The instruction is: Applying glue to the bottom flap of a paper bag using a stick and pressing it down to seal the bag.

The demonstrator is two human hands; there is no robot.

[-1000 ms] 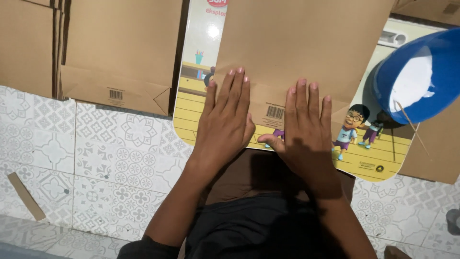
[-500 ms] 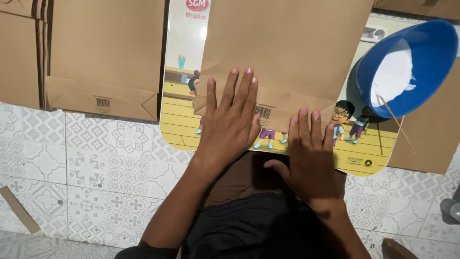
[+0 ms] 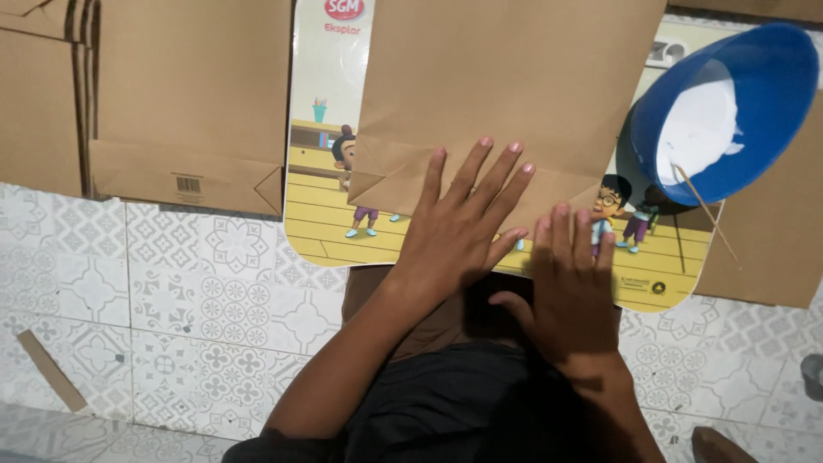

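A brown paper bag (image 3: 506, 94) lies flat on a colourful cartoon board (image 3: 326, 171) on the tiled floor. My left hand (image 3: 459, 219) rests flat on the bag's folded bottom edge, fingers spread. Just to the right, my right hand (image 3: 570, 274) lies palm down over the bag's lower right corner and the board's edge, fingers together and thumb out. Neither hand grips anything.
A stack of flat brown paper bags (image 3: 171, 94) lies at the left. A blue bowl (image 3: 754, 94) with white paste and a thin stick (image 3: 703, 210) sits at the upper right. More brown paper (image 3: 771, 249) lies under it. A cardboard strip (image 3: 50, 369) lies at the lower left.
Both hands have slid toward me, down the bag to its folded bottom edge; the right hand has come furthest. The view has shifted slightly.
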